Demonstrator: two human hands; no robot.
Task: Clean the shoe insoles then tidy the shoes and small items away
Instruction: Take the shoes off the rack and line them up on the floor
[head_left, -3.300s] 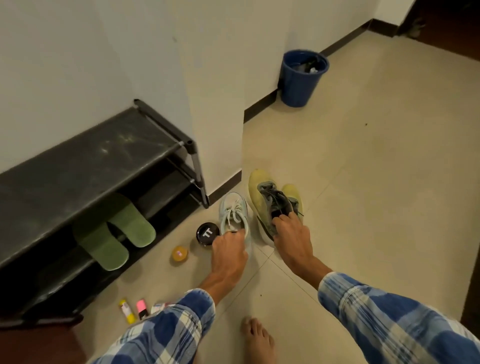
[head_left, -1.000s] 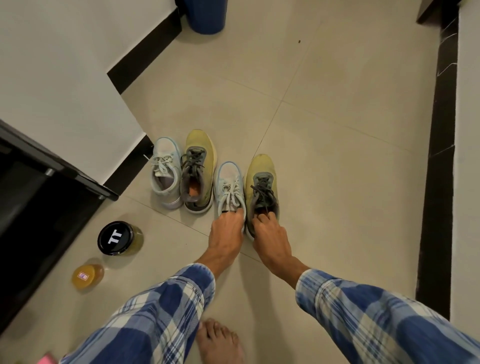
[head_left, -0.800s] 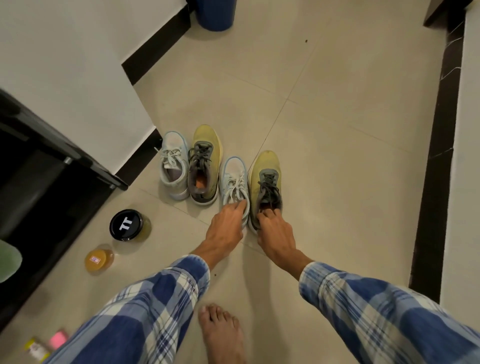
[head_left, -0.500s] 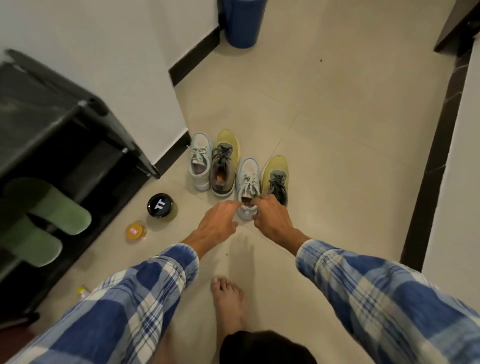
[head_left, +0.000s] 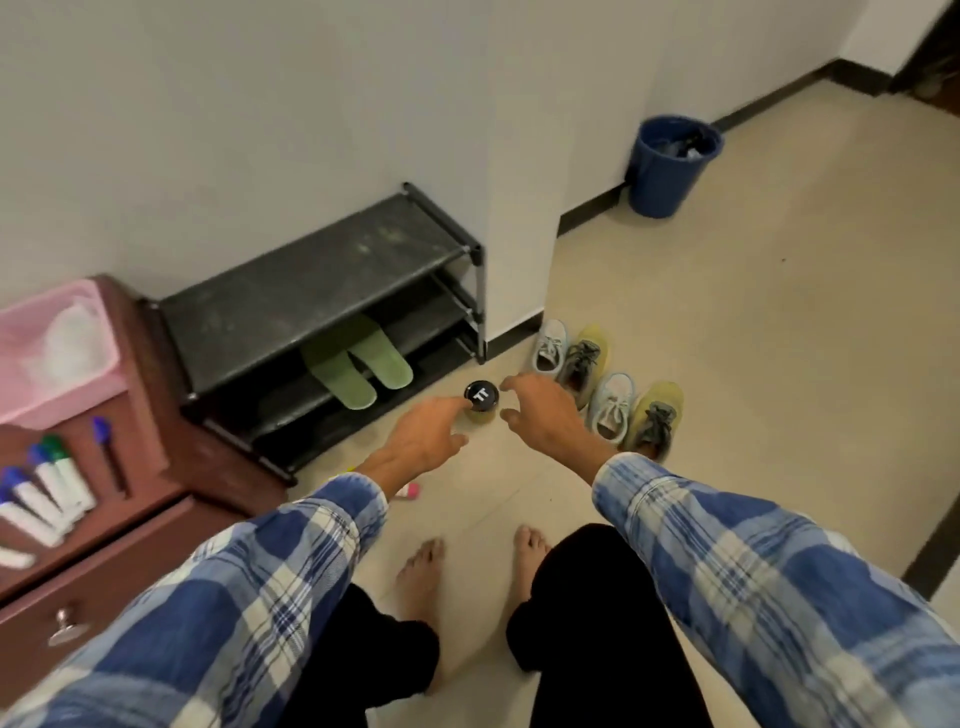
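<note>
Several shoes stand in a row on the floor by the wall corner: a pale blue shoe (head_left: 550, 345), a yellow shoe (head_left: 586, 358), a second pale blue shoe (head_left: 616, 404) and a second yellow shoe (head_left: 655, 420). A black-lidded jar (head_left: 481, 396) stands left of them. My left hand (head_left: 422, 440) is open just left of the jar, a fingertip at its lid. My right hand (head_left: 540, 410) hovers open just right of the jar, fingers spread. Neither hand holds anything. A small pink item (head_left: 408, 491) lies on the floor beside my left wrist.
A black shoe rack (head_left: 311, 291) against the wall holds green slippers (head_left: 358, 364). A brown drawer unit (head_left: 130, 525) at left carries a pink basket (head_left: 57, 353) and several markers (head_left: 47, 483). A blue bin (head_left: 670, 166) stands at the far wall. My bare feet (head_left: 426, 571) are below.
Both hands let go of the right-hand pale blue and yellow shoes and moved left to either side of the black-lidded jar. The view pulled back and up.
</note>
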